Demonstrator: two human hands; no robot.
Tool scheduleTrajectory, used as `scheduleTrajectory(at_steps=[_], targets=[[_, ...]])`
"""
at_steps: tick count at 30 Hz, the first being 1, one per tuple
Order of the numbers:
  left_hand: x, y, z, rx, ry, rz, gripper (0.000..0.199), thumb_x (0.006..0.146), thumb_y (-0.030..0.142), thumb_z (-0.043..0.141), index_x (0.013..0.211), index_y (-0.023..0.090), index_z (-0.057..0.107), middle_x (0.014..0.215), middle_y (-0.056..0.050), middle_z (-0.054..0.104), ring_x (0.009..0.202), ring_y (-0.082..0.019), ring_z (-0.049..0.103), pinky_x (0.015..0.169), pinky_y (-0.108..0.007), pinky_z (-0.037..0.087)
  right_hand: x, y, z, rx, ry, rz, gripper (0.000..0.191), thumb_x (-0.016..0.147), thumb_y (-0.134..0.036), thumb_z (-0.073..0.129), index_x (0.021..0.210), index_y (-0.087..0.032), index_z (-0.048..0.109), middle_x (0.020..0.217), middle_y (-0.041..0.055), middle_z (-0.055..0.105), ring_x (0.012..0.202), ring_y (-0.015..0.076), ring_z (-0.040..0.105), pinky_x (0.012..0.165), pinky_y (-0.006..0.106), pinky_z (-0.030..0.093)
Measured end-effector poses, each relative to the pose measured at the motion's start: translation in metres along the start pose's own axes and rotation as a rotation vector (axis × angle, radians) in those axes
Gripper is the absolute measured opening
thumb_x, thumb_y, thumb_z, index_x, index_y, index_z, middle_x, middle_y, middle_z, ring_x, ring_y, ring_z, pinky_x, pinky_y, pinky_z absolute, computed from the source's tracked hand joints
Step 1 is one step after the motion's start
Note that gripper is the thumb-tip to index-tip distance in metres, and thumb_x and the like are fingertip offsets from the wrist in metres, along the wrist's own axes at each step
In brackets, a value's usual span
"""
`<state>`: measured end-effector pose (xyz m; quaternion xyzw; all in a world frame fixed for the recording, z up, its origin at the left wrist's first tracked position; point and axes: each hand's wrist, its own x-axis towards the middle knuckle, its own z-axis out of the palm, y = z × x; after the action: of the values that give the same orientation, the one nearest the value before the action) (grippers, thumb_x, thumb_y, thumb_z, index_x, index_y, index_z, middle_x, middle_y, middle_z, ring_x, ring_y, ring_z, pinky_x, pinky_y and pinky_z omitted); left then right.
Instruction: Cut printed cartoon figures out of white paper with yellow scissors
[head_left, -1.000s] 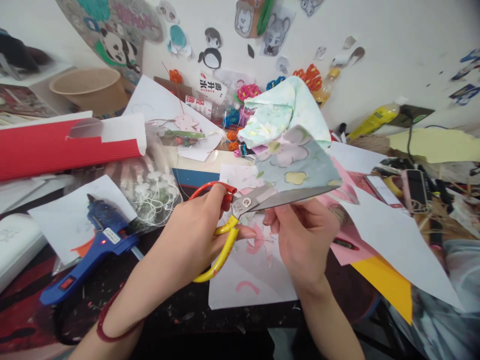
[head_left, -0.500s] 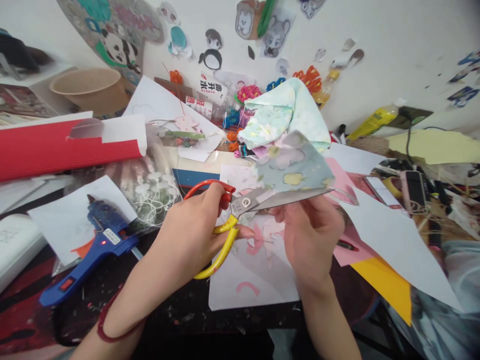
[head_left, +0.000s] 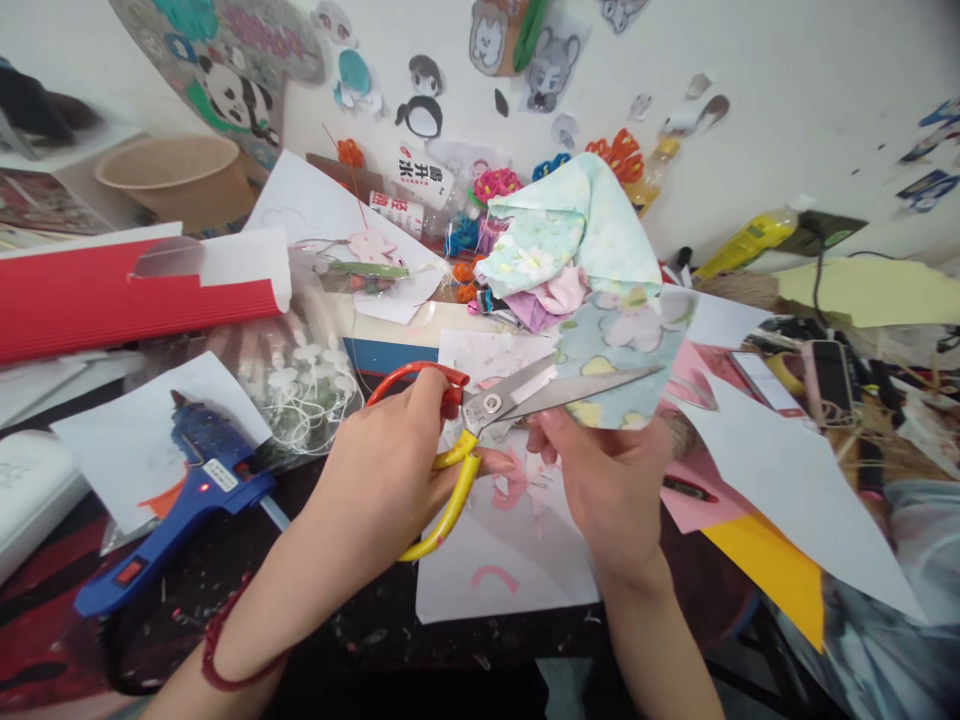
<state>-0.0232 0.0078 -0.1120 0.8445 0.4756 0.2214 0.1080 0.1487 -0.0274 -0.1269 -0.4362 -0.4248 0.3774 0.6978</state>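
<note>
My left hand is closed on the scissors, which have one red and one yellow handle. Their blades point right and stand a little apart. The lower blade lies in front of a floral blue-green fabric piece, whose lower edge my right hand pinches between thumb and fingers. Behind the piece is a larger pale green floral cloth, with pink and purple cloth below it. Beneath my hands lies a white sheet with pink scraps on it.
A blue glue gun with a lit red light lies at the left, below a red corrugated sheet. White and yellow papers and a phone are at the right. Bottles and a brown bowl stand near the wall.
The fabric piece in my right hand has turned and dropped lower to the right, uncovering pink cloth behind it. The scissor blades have opened wider.
</note>
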Motion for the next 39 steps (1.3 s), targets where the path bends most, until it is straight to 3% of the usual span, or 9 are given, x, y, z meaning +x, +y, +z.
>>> scheduleTrajectory(at_steps=[15,21,28,35,39], targets=[[-0.005,0.002,0.004,-0.029,-0.04,-0.002,0.034,0.091,0.052,0.054,0.097,0.021,0.042,0.071,0.001,0.06,0.055,-0.02,0.062,0.05,-0.028,0.039,-0.003,0.003,0.011,-0.009,0.053,0.015,0.011,0.076,-0.012,0.077,0.074,-0.021,0.072,0.062,-0.0046,0.068,0.052,0.0086,0.06,0.046,0.021,0.049],[-0.003,0.004,-0.002,-0.104,-0.052,-0.081,0.041,0.091,0.062,0.045,0.098,0.021,0.042,0.073,-0.002,0.061,0.057,-0.022,0.061,0.053,-0.031,0.041,-0.004,0.004,0.009,0.013,0.062,0.037,0.012,0.081,-0.018,0.075,0.07,-0.02,0.071,0.057,-0.0047,0.065,0.051,0.0077,0.059,0.045,0.02,0.046],[0.001,-0.004,-0.006,-0.042,-0.036,-0.252,0.037,0.085,0.056,0.046,0.097,0.023,0.037,0.076,-0.006,0.06,0.063,-0.028,0.06,0.056,-0.037,0.043,0.0,-0.001,0.002,0.022,0.01,0.086,0.015,0.085,-0.026,0.072,0.072,-0.02,0.07,0.059,-0.0026,0.066,0.051,0.0089,0.059,0.044,0.021,0.044],[0.0,-0.01,-0.01,-0.12,-0.117,-0.248,0.04,0.083,0.057,0.048,0.1,0.022,0.039,0.075,-0.004,0.058,0.059,-0.025,0.06,0.055,-0.036,0.047,0.001,-0.002,-0.001,0.048,0.026,0.057,0.013,0.085,-0.024,0.071,0.074,-0.02,0.068,0.059,-0.0037,0.063,0.052,0.0083,0.059,0.044,0.021,0.043],[0.001,-0.02,-0.011,0.022,-0.108,-0.23,0.042,0.086,0.057,0.053,0.103,0.02,0.042,0.084,-0.008,0.06,0.072,-0.028,0.062,0.063,-0.039,0.05,0.005,-0.004,-0.003,0.071,0.065,0.033,0.01,0.085,-0.023,0.071,0.077,-0.02,0.067,0.062,-0.0038,0.065,0.052,0.0078,0.058,0.045,0.021,0.043]])
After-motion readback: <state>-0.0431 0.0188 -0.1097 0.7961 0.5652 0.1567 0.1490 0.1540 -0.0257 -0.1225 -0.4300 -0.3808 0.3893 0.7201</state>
